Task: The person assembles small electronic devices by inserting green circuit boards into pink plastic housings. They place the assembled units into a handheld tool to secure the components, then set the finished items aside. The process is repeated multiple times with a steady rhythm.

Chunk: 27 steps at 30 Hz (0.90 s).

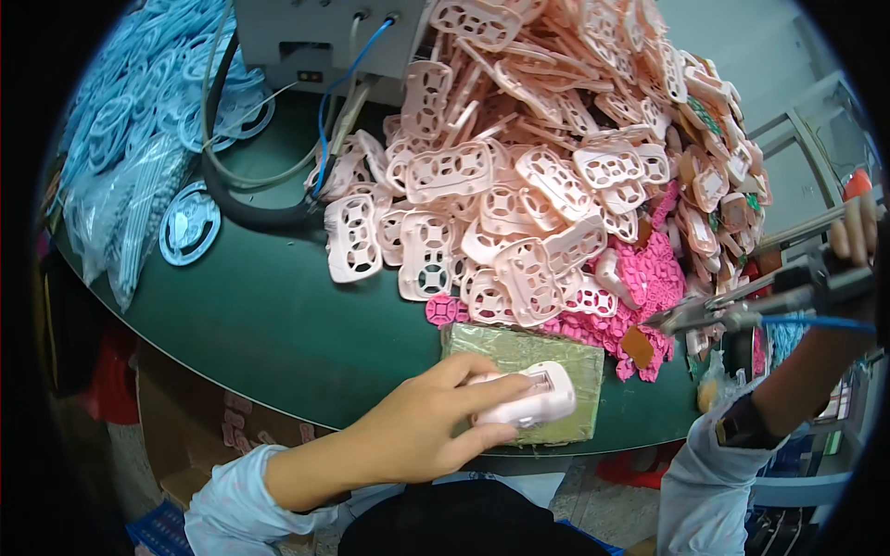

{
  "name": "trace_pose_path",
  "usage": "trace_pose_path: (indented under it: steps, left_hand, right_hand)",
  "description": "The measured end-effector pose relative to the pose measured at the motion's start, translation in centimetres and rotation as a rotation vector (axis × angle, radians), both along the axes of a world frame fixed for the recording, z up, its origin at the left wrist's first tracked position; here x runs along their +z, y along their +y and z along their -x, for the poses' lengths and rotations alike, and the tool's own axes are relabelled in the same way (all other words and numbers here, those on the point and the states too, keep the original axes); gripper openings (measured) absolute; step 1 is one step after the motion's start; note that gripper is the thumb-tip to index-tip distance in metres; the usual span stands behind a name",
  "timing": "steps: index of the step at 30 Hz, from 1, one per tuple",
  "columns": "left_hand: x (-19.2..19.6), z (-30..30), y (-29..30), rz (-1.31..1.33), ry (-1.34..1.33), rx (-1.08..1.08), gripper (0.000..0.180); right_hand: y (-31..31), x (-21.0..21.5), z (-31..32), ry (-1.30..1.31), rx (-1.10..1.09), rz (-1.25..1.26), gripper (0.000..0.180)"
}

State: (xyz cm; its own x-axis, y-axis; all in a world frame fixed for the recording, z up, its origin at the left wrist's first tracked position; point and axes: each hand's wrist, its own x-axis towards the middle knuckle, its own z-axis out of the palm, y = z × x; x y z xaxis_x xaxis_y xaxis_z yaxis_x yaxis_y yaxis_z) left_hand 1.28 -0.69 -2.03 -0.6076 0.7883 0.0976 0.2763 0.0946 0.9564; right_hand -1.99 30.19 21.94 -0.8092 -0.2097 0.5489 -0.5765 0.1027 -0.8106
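My left hand [454, 408] is closed around a small pale pink plastic casing [549, 394], thumb and fingers on its sides. The casing has a rectangular recess on top and rests on or just over a flat yellow-green block wrapped in clear film [519, 343]. Raised at the right side, my right hand [855, 236] grips a grey metal hand tool [742, 310] with a pointed tip and a blue hose or cable. Its tip points left, toward bright pink button pads [654, 273]; the casing lies apart from it, below and to the left. The tool's exact kind is unclear.
A tall heap of pale pink shells [533, 199] covers the back of the green table [269, 320]. A grey box [329, 42] with cables stands at the back. Blue plastic rings [190, 222] and a clear bag of sticks [139, 208] lie at the left.
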Motion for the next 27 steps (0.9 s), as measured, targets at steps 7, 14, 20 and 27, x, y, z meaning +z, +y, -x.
trace_pose_path:
  steps: [7, 14, 20, 27]
  left_hand:
    - [1.6, 0.7, 0.0, -0.423, -1.317, -0.129, 0.054]
    - [1.2, -0.3, 0.8, -0.435, -1.392, -0.199, 0.057]
    - [2.0, -0.8, 1.1, -0.374, -1.31, -0.165, 0.055]
    - [2.9, -1.6, 0.6, -0.338, -1.281, -0.084, 0.049]
  right_hand:
    - [3.8, -2.8, 0.9, 0.047, -0.504, -0.137, 0.055]
    - [-0.7, -9.0, -6.9, 0.095, -0.392, -0.233, 0.057]
    - [-7.1, -14.9, -8.6, -0.908, 0.022, -0.055, 0.05]
    - [-7.8, -14.4, -8.4, -1.013, 0.033, -0.009, 0.047]
